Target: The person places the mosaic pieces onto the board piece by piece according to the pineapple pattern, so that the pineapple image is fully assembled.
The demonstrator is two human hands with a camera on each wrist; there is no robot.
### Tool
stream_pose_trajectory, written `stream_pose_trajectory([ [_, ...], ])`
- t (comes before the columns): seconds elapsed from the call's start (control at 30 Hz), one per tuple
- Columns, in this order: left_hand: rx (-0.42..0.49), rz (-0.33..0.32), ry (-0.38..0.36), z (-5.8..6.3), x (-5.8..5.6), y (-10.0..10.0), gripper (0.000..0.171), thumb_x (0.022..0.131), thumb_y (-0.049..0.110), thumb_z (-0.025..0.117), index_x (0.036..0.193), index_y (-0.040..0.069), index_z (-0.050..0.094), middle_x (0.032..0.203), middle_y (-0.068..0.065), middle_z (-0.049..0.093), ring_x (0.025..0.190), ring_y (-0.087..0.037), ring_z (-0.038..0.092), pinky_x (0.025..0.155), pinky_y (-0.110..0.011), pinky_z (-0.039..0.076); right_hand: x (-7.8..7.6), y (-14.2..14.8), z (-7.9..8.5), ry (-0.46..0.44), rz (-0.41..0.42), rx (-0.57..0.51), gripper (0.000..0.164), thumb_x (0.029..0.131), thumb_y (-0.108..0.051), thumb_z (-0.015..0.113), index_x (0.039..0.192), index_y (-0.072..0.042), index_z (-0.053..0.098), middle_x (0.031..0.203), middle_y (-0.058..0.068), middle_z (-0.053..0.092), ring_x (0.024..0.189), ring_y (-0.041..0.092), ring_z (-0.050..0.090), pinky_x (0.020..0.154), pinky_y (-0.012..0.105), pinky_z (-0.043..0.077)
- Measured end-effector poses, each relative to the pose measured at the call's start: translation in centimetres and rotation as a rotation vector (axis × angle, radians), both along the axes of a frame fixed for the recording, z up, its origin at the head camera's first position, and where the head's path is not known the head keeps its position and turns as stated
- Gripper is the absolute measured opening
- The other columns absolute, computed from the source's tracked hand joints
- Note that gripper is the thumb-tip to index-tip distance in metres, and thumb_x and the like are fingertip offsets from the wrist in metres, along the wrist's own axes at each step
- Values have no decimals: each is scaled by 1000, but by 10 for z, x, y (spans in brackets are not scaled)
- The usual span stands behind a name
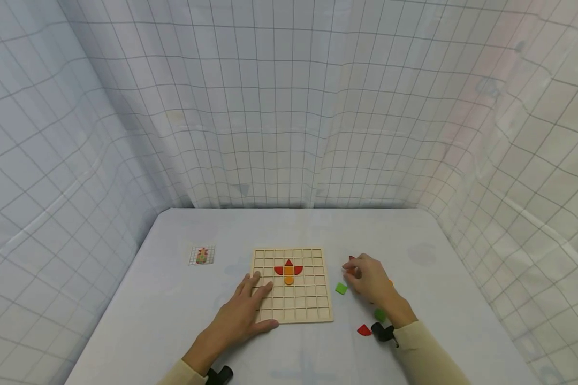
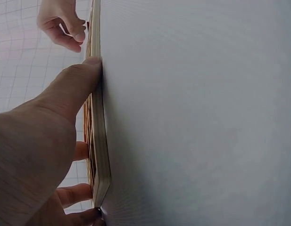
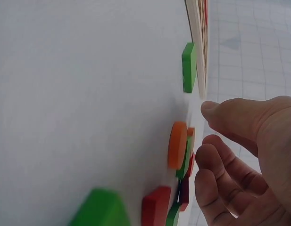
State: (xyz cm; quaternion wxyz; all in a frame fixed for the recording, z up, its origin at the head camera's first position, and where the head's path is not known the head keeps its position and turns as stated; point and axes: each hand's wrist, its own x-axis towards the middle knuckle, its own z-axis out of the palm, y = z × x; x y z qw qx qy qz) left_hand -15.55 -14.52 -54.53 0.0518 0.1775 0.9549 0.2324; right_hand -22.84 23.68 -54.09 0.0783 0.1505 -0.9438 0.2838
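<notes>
My left hand (image 1: 238, 318) rests on the wooden grid board (image 1: 304, 310), fingers spread over its left side. In the left wrist view the thumb (image 2: 74, 87) lies against the board's edge. Set into the grid are a red triangle (image 1: 289, 262), two red curved pieces (image 1: 298, 270), an orange square (image 1: 289, 271) and an orange round piece (image 1: 289, 280). Right of the board hovers my right hand (image 1: 372, 280), fingers bent beside a red piece (image 1: 351, 258). Its thumb and fingertips stand apart in the right wrist view, with nothing visible between them. Several pieces are partly hidden beneath it.
A green square (image 1: 341, 289) lies between the board and my right hand. Near that wrist are a green piece (image 1: 380, 314) and a red quarter-round piece (image 1: 364, 330). The pattern card (image 1: 202, 255) lies left of the board. Gridded white curtains (image 1: 279, 133) surround the table.
</notes>
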Motion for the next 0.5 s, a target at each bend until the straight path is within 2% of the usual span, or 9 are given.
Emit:
stream_pose_trajectory([
  [0.17, -9, 2, 0, 0, 0, 0, 99, 94, 64, 94, 173, 18, 58, 189, -25, 35, 176, -56, 33, 107, -81, 61, 0, 11, 0, -55, -31, -10, 21, 98, -5, 94, 118, -6, 90, 107, 7, 77, 90, 13, 72, 74, 21, 59],
  [0.3, -11, 0, 1, 0, 0, 0, 99, 94, 65, 94, 173, 17, 58, 189, -25, 35, 176, -56, 33, 106, -81, 61, -3, 19, -1, -72, -53, -25, 21, 101, -8, 92, 121, -5, 89, 108, 10, 76, 90, 16, 75, 74, 23, 62],
  [0.5, -3, -1, 3, 1, 0, 0, 101, 93, 65, 95, 173, 16, 58, 189, -25, 35, 175, -57, 34, 105, -81, 62, -10, 24, -1, -91, -72, -38, 28, 105, -7, 86, 132, -1, 85, 111, 16, 75, 97, 26, 80, 86, 41, 71],
])
